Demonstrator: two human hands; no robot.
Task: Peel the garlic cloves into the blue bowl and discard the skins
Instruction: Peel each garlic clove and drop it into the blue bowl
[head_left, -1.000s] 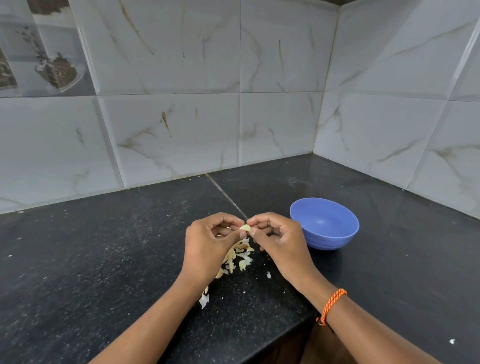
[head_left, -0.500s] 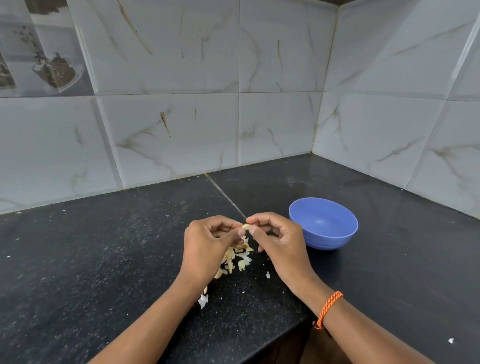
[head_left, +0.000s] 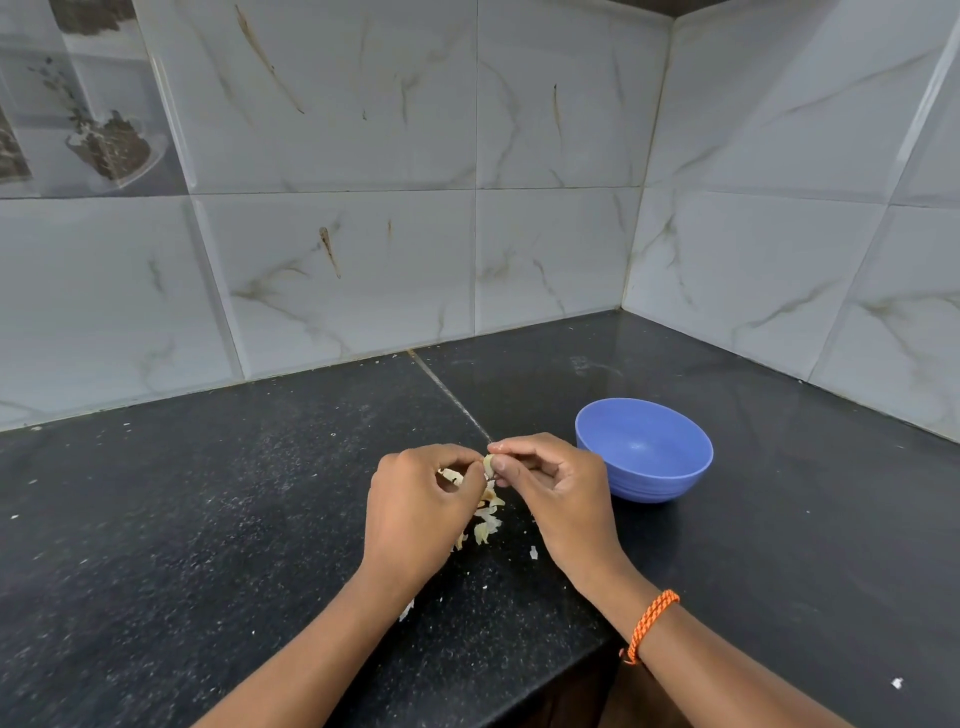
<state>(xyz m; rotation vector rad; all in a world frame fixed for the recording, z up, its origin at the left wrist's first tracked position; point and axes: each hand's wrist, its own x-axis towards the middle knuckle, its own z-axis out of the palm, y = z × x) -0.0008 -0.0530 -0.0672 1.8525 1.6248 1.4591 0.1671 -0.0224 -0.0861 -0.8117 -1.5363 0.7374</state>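
Observation:
A small pale garlic clove (head_left: 488, 464) is pinched between the fingertips of both hands above the black counter. My left hand (head_left: 415, 504) curls round it from the left, and some skin shows inside its fingers. My right hand (head_left: 550, 488) pinches it from the right with thumb and forefinger. Under the hands lies a heap of garlic skins (head_left: 485, 519). The blue bowl (head_left: 644, 449) stands just right of my right hand; its visible inside looks bare.
The black granite counter (head_left: 234, 519) sits in a corner of grey marble-look wall tiles (head_left: 337, 260). Its front edge drops away under my right forearm. Skin flakes (head_left: 405, 610) lie scattered near my left wrist, and a white scrap (head_left: 897, 682) at the far right.
Both hands stay together over the skin heap. The fingers have shifted slightly on the clove; the bowl has not moved.

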